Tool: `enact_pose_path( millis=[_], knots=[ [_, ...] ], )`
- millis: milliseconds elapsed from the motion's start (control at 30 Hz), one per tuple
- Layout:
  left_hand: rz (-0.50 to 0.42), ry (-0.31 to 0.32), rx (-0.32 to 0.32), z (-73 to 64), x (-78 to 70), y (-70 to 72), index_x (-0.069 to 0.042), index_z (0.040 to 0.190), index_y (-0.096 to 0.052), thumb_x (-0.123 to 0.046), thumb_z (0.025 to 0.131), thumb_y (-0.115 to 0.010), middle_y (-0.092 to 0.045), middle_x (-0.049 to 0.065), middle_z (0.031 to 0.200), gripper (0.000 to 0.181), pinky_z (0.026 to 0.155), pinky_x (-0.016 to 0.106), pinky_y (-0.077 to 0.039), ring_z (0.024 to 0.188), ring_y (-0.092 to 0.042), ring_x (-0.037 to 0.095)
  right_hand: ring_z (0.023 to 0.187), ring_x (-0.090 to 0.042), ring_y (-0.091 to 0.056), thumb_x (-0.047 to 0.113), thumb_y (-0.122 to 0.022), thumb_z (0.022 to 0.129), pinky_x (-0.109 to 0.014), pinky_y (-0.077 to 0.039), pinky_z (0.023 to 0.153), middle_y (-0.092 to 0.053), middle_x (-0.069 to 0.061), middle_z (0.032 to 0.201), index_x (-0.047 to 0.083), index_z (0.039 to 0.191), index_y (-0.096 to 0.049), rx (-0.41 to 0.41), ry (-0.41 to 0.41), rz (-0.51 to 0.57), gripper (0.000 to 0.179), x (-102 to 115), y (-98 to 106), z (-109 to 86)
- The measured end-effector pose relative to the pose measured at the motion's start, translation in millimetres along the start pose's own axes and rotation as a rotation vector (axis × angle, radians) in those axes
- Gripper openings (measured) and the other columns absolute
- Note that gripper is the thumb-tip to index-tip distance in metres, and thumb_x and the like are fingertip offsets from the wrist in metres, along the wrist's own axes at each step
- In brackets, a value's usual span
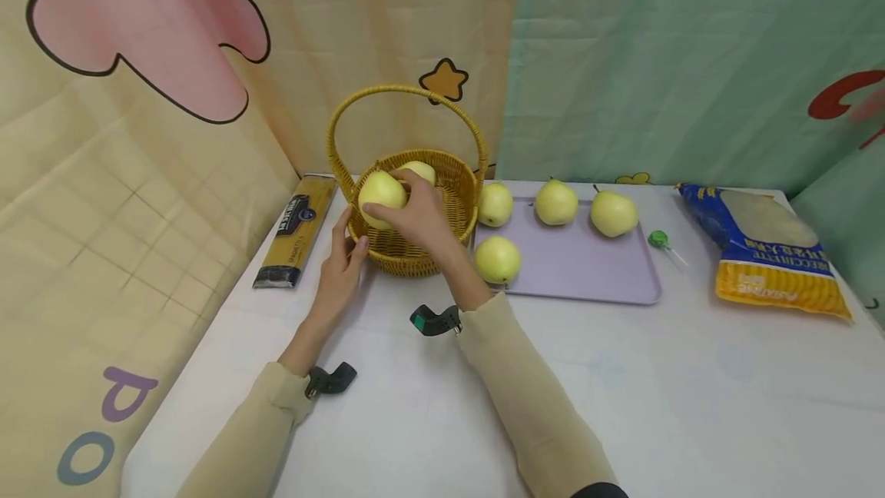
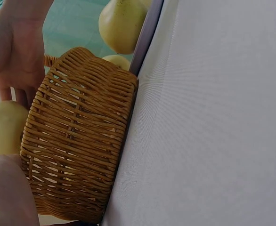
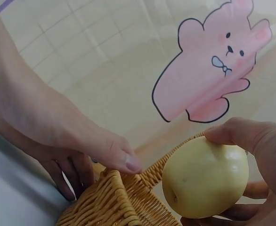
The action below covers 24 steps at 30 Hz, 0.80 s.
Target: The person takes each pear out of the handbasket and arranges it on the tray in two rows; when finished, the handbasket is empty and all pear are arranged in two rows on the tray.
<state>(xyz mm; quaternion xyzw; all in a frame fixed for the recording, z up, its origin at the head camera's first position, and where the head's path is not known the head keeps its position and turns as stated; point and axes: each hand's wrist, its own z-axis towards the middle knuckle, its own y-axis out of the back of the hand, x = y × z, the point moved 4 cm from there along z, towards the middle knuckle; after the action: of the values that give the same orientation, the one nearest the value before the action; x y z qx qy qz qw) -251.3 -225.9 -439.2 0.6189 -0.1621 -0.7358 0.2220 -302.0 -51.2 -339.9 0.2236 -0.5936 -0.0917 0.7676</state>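
Observation:
A wicker basket (image 1: 408, 263) with a tall arched handle stands at the back of the table. My right hand (image 1: 423, 215) holds a pale yellow pear (image 1: 382, 194) over the basket's left side, thumb and fingers around it. In the right wrist view that pear (image 3: 205, 176) shows above the woven rim. Another pear (image 1: 420, 169) lies inside the basket, partly hidden behind my right hand. My left hand (image 1: 339, 271) grips the basket's left edge; in the right wrist view its thumb lies on the rim and its fingers reach down the outer side.
Right of the basket, a lilac tray (image 1: 581, 275) bears several pears (image 1: 556, 202). Beyond it lie a green lollipop (image 1: 659, 240) and a blue-and-yellow bag (image 1: 781, 252). A spaghetti packet (image 1: 296, 233) lies left of the basket. Curtains (image 1: 657, 83) hang behind the table.

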Motion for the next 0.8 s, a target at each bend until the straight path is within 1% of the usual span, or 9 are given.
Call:
enact_pose_path(
  millis=[167, 300, 400, 500, 667, 800],
  knots=[
    [-0.007, -0.012, 0.011, 1.2, 2.6, -1.6, -0.051, 0.166, -0.005, -0.048, 0.114, -0.038, -0.029, 0.017, 0.172, 0.062, 0.123, 0.063, -0.037, 0.151, -0.042, 0.043, 0.117, -0.024, -0.065, 0.041, -0.085, 0.088, -0.036, -0.062, 0.089, -0.066, -0.007, 0.139, 0.012, 0.146, -0.06, -0.008, 0.03, 0.014, 0.069, 8.6, 4.0, -3.0],
    [-0.014, -0.015, 0.005, 1.7, 4.1, -0.8, -0.051, 0.166, -0.006, -0.048, 0.114, -0.039, -0.034, 0.02, 0.169, 0.062, 0.122, 0.063, -0.038, 0.15, -0.044, 0.043, 0.114, -0.023, -0.066, 0.042, -0.084, 0.088, -0.035, -0.062, 0.087, -0.067, -0.006, 0.137, 0.013, 0.145, -0.061, 0.012, 0.052, 0.007, 0.068, 13.4, 14.2, -7.9],
    [-0.013, -0.024, 0.003, 2.5, 2.3, -0.2, -0.048, 0.167, -0.007, -0.049, 0.114, -0.038, -0.038, 0.024, 0.166, 0.062, 0.122, 0.063, -0.038, 0.149, -0.045, 0.044, 0.111, -0.022, -0.068, 0.041, -0.084, 0.087, -0.036, -0.062, 0.085, -0.068, -0.006, 0.136, 0.014, 0.145, -0.061, 0.03, 0.068, 0.011, 0.068, 13.2, 28.2, -13.8],
    [-0.012, -0.028, 0.011, 2.4, 1.7, -0.6, -0.046, 0.168, -0.006, -0.049, 0.114, -0.038, -0.037, 0.025, 0.166, 0.064, 0.123, 0.063, -0.037, 0.149, -0.044, 0.045, 0.111, -0.022, -0.068, 0.04, -0.085, 0.088, -0.038, -0.061, 0.085, -0.068, -0.006, 0.135, 0.015, 0.146, -0.06, 0.04, 0.066, 0.013, 0.068, 8.1, 42.4, -20.8],
    [-0.011, -0.025, -0.002, 0.4, 1.9, 0.4, -0.044, 0.169, -0.006, -0.049, 0.114, -0.038, -0.034, 0.021, 0.169, 0.064, 0.123, 0.062, -0.037, 0.15, -0.043, 0.044, 0.12, -0.024, -0.067, 0.04, -0.084, 0.088, -0.041, -0.061, 0.091, -0.066, -0.006, 0.139, 0.014, 0.147, -0.059, 0.057, 0.083, 0.023, 0.07, 1.0, 63.2, -31.4],
    [-0.005, -0.028, -0.006, 0.0, 1.7, 0.8, -0.043, 0.169, -0.006, -0.05, 0.113, -0.038, -0.032, 0.018, 0.171, 0.064, 0.123, 0.063, -0.036, 0.151, -0.042, 0.044, 0.124, -0.024, -0.067, 0.039, -0.085, 0.088, -0.043, -0.062, 0.092, -0.066, -0.005, 0.139, 0.014, 0.147, -0.06, 0.078, 0.091, 0.064, 0.068, -4.6, 81.0, -40.4]
  ],
)
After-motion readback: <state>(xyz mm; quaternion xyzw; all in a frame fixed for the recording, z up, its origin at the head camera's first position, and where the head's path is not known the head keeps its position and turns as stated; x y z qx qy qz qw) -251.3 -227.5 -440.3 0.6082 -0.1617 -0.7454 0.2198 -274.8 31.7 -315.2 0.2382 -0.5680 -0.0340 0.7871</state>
